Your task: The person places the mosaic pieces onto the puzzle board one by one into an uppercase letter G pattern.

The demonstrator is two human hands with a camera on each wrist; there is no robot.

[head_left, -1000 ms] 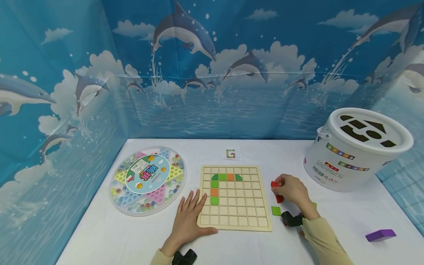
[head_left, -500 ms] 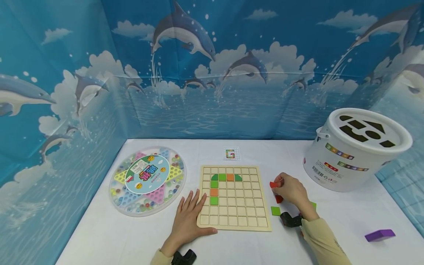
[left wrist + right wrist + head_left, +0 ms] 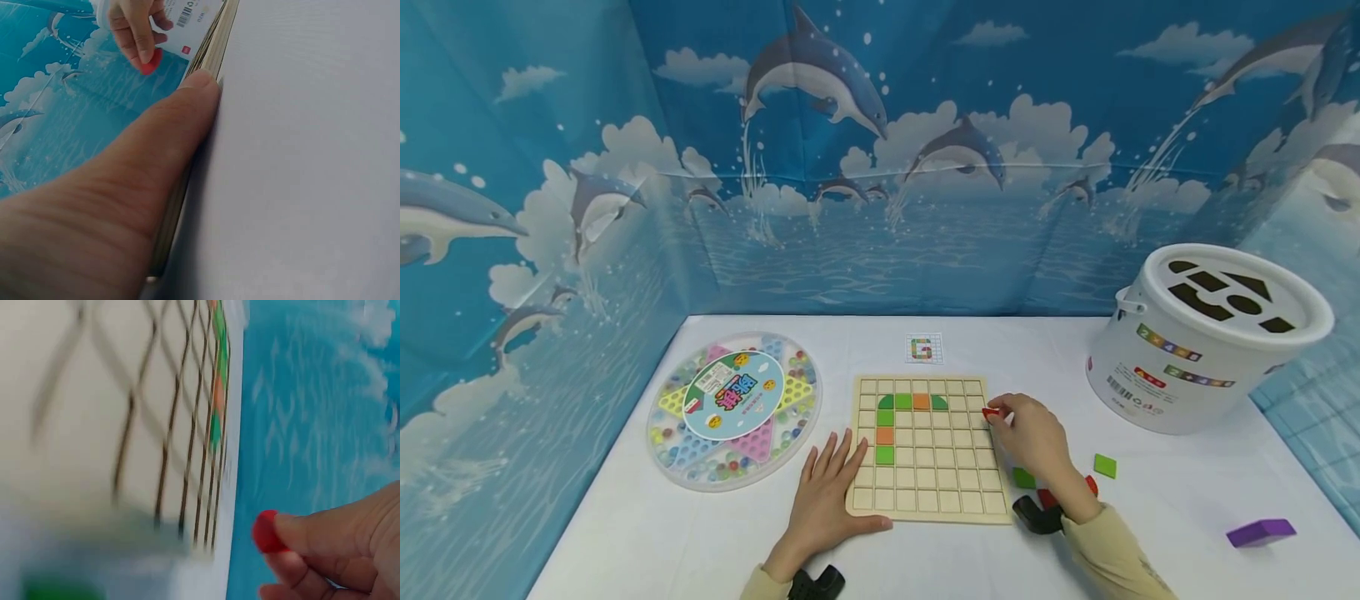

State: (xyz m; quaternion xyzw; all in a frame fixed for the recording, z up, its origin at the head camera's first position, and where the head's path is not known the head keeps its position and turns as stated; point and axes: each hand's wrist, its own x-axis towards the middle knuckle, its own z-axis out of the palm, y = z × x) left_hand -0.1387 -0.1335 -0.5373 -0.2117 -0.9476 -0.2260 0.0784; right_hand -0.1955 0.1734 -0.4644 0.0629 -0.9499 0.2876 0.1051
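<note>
My right hand (image 3: 1032, 433) pinches a small red piece (image 3: 990, 412) with a rounded side between thumb and fingers, at the right edge of the wooden grid board (image 3: 947, 479). In the right wrist view the red piece (image 3: 267, 531) is held up at the fingertips. Green and orange squares (image 3: 886, 436) sit in the board's cells, with a green rounded piece (image 3: 939, 402) at each end of the top row. My left hand (image 3: 827, 496) lies spread at the board's left side; its thumb (image 3: 181, 106) rests along the near edge.
Right of the board lie green squares (image 3: 1105, 466) and red pieces (image 3: 1047, 498), partly under my right arm. A patterned card (image 3: 923, 348) lies behind the board. Round marble game (image 3: 733, 412) at left; white bucket (image 3: 1195, 367) and purple block (image 3: 1261, 533) at right.
My right hand has carried the red piece left, from beside the board to its right edge. A green square and a red piece near the wrist now show more. The left hand stays put.
</note>
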